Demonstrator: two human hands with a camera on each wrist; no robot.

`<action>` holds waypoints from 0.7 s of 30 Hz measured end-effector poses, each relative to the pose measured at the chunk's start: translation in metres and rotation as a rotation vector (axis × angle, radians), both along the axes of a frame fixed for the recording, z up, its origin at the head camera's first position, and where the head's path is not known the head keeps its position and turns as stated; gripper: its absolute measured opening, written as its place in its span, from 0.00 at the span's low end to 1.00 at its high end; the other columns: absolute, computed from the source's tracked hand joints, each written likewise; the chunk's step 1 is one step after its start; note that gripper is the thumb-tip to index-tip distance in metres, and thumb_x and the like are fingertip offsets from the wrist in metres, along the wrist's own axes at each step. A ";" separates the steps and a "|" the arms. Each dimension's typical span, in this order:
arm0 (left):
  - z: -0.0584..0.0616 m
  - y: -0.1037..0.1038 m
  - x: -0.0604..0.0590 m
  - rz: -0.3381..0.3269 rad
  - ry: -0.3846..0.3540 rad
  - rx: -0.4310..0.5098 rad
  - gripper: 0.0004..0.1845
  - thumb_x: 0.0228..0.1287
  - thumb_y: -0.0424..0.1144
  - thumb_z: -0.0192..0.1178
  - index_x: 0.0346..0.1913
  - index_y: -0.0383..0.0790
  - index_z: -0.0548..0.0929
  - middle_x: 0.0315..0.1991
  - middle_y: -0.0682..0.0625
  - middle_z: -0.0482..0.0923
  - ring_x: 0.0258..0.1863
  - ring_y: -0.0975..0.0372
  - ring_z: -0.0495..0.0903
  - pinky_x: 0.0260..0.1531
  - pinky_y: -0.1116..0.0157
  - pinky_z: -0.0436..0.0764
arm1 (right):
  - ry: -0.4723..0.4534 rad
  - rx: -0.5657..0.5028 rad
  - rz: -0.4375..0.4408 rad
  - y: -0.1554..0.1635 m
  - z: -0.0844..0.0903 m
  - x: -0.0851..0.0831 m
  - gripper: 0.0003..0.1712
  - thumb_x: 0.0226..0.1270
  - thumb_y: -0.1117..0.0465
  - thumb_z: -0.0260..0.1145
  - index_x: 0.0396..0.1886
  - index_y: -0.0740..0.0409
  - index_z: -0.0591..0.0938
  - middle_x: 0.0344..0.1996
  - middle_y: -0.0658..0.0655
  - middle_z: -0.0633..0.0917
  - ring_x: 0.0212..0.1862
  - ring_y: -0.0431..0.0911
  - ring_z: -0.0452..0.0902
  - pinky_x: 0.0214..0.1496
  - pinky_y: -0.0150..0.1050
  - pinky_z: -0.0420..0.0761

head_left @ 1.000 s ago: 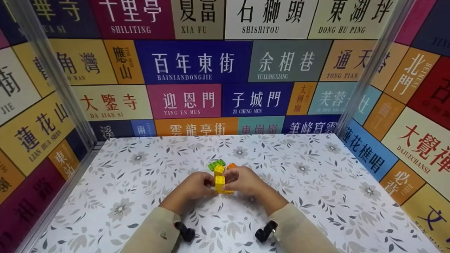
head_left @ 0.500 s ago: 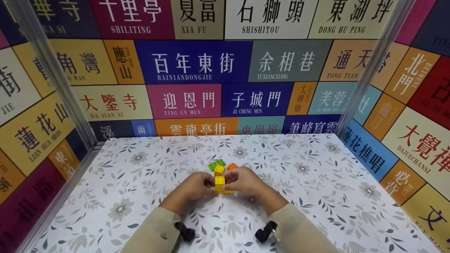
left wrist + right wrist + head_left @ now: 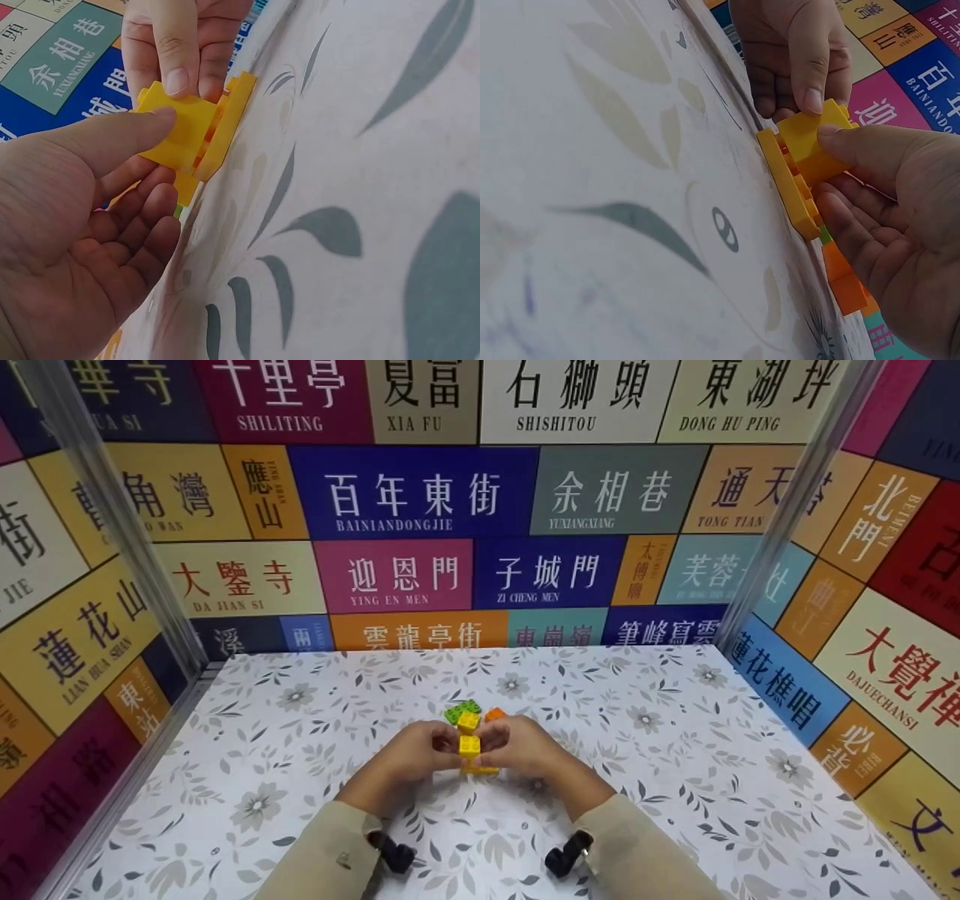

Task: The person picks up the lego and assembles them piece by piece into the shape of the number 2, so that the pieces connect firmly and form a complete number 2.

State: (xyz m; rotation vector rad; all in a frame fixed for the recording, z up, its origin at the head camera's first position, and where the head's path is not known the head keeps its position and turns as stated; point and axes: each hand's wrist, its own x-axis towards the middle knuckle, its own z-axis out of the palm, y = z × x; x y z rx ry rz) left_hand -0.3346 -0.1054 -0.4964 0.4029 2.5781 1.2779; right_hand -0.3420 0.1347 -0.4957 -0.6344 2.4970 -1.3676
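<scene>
A small yellow brick is pinched from both sides at the table's middle, my left hand on its left and my right hand on its right. It sits on a flat yellow plate that lies on the table. In the left wrist view my left hand's thumb presses the yellow brick against the plate, with right hand fingertips on its far side. The right wrist view shows my right hand around the brick on the plate.
Just behind the hands lie a green brick, another yellow brick and an orange brick. The floral tabletop is walled on three sides by panels of coloured signs, with metal posts at the back corners.
The yellow brick now looks shorter, with the plate's edge showing below it. My left hand has shifted slightly up and in. The right hand has hardly moved.
</scene>
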 end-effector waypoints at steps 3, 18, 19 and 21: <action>0.001 0.000 0.001 0.007 0.002 0.021 0.15 0.64 0.46 0.78 0.51 0.49 0.90 0.46 0.54 0.88 0.44 0.60 0.83 0.50 0.61 0.82 | 0.016 -0.002 0.009 0.000 0.000 0.000 0.17 0.62 0.59 0.82 0.50 0.52 0.91 0.44 0.52 0.94 0.47 0.42 0.89 0.56 0.39 0.88; 0.001 0.000 0.002 -0.005 0.050 0.075 0.15 0.64 0.48 0.77 0.52 0.51 0.91 0.46 0.54 0.89 0.43 0.61 0.81 0.45 0.64 0.79 | 0.009 0.003 -0.048 0.005 0.003 0.002 0.20 0.65 0.48 0.81 0.55 0.47 0.91 0.47 0.50 0.93 0.50 0.44 0.88 0.57 0.42 0.88; 0.001 0.000 0.002 0.001 0.040 0.074 0.15 0.64 0.48 0.77 0.51 0.51 0.91 0.45 0.54 0.88 0.43 0.60 0.81 0.45 0.63 0.79 | 0.011 0.004 -0.051 0.004 0.003 0.002 0.19 0.66 0.48 0.80 0.54 0.46 0.91 0.46 0.49 0.93 0.49 0.43 0.88 0.56 0.41 0.88; 0.000 0.000 0.001 0.009 0.025 0.080 0.14 0.64 0.48 0.78 0.51 0.51 0.91 0.45 0.55 0.88 0.43 0.60 0.81 0.46 0.63 0.79 | 0.019 0.001 -0.052 0.004 0.003 0.002 0.18 0.67 0.48 0.79 0.53 0.46 0.91 0.46 0.49 0.93 0.48 0.43 0.88 0.54 0.40 0.87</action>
